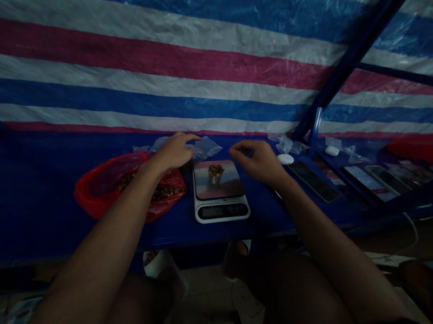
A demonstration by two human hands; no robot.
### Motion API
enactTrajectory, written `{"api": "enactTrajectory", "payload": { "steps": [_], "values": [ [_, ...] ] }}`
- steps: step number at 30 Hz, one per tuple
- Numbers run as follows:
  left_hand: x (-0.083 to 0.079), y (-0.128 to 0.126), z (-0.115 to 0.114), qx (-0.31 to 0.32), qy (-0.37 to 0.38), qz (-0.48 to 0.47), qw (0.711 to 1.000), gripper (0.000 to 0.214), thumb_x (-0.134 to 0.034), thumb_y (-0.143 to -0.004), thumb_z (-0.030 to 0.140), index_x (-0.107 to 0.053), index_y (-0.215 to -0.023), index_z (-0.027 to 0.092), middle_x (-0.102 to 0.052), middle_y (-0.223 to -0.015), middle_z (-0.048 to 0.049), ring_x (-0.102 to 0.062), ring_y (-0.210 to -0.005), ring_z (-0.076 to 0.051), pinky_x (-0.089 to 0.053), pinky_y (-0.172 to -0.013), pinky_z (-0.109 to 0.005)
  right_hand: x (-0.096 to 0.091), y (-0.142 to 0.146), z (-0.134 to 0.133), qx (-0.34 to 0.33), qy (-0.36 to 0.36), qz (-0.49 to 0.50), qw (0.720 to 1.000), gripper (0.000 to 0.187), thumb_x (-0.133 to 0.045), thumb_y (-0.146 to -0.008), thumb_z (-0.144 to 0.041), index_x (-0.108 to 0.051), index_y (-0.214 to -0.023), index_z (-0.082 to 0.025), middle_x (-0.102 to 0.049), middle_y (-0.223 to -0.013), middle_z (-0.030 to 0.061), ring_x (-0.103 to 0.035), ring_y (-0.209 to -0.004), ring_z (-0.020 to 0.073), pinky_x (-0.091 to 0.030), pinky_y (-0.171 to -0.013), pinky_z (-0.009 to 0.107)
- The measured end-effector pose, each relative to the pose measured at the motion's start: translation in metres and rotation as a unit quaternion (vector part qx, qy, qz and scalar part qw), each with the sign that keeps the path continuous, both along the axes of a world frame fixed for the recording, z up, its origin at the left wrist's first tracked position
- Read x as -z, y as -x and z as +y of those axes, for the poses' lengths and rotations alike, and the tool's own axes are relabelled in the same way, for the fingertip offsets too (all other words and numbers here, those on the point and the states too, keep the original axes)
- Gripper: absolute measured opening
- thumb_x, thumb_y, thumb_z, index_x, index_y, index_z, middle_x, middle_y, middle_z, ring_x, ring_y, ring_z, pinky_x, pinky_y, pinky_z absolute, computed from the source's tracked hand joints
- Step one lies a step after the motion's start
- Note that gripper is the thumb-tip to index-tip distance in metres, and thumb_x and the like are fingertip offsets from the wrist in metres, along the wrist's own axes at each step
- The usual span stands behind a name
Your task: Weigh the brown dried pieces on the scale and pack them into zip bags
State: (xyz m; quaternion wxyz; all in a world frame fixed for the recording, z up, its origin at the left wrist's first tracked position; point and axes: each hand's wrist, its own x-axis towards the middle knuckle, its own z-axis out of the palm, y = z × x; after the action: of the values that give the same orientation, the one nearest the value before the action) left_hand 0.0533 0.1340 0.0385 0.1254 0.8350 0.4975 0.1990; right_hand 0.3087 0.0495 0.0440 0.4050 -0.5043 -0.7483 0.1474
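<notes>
A white kitchen scale [222,212] with a shiny top stands in front of me on the blue surface. On its plate is a small cup [214,176] heaped with small brown pieces. My left hand [176,151] reaches past the scale's left side, fingers apart, close to a clear plastic bag [207,147]. To the right of the scale hovers my right hand [257,160], thumb and fingertips pressed together; anything between them is too small to see. A red plastic bag [96,191] of more brown pieces lies open under my left forearm.
A dark phone [314,181] and a white round object [285,159] lie to the right, with more phones beyond a blue metal frame bar [345,69]. Striped plastic sheeting [180,51] hangs behind the table. Another red bag [427,146] is at far right.
</notes>
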Motion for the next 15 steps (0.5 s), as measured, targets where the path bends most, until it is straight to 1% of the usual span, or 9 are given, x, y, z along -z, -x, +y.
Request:
{"api": "enactTrajectory", "payload": {
  "steps": [3,5,9,12,15],
  "values": [
    [-0.004,-0.01,0.005,-0.003,0.024,0.052,0.998,0.052,-0.052,-0.097,0.034,-0.074,-0.143,0.029,-0.073,-0.146,-0.0052,-0.068,-0.134,-0.026,-0.051,-0.115,-0.035,0.001,-0.001,0.0,0.0,0.011,0.0,1.0,0.027,-0.066,-0.095,-0.041,-0.082,-0.093,-0.019,-0.082,-0.088,0.0068,-0.072,-0.08,0.0233,-0.05,-0.074,0.035],
    [-0.005,-0.015,0.007,0.004,0.037,0.082,0.996,0.048,-0.05,-0.098,0.037,-0.077,-0.137,0.03,-0.077,-0.14,-0.0046,-0.072,-0.127,-0.026,-0.054,-0.109,-0.036,0.002,-0.002,0.0,0.002,0.016,-0.001,1.0,0.028,-0.066,-0.095,-0.041,-0.082,-0.094,-0.019,-0.082,-0.088,0.0069,-0.072,-0.08,0.0236,-0.05,-0.074,0.035],
    [-0.006,-0.014,0.007,0.015,0.04,0.112,0.993,0.048,-0.05,-0.093,0.026,-0.08,-0.129,0.035,-0.08,-0.132,-0.0018,-0.074,-0.122,-0.027,-0.055,-0.103,-0.036,0.004,-0.004,-0.001,0.002,0.022,-0.012,1.0,0.03,-0.065,-0.095,-0.043,-0.082,-0.093,-0.019,-0.082,-0.086,0.0068,-0.072,-0.079,0.0235,-0.05,-0.074,0.035],
    [-0.007,-0.009,0.004,0.018,0.021,0.104,0.994,0.044,-0.055,-0.087,0.025,-0.082,-0.121,0.031,-0.083,-0.122,-0.0059,-0.077,-0.112,-0.029,-0.056,-0.095,-0.036,0.004,-0.006,-0.002,0.005,0.027,-0.011,1.0,0.03,-0.066,-0.094,-0.044,-0.082,-0.093,-0.019,-0.082,-0.087,0.0067,-0.072,-0.08,0.0238,-0.051,-0.074,0.036],
    [-0.012,-0.002,-0.001,0.001,0.013,0.094,0.996,0.037,-0.06,-0.085,0.033,-0.082,-0.114,0.026,-0.084,-0.115,-0.0097,-0.077,-0.106,-0.031,-0.057,-0.092,-0.038,0.004,-0.008,-0.002,0.007,0.025,0.002,1.0,0.028,-0.067,-0.094,-0.044,-0.082,-0.094,-0.02,-0.083,-0.089,0.007,-0.074,-0.082,0.0244,-0.053,-0.076,0.037]
  ]
}}
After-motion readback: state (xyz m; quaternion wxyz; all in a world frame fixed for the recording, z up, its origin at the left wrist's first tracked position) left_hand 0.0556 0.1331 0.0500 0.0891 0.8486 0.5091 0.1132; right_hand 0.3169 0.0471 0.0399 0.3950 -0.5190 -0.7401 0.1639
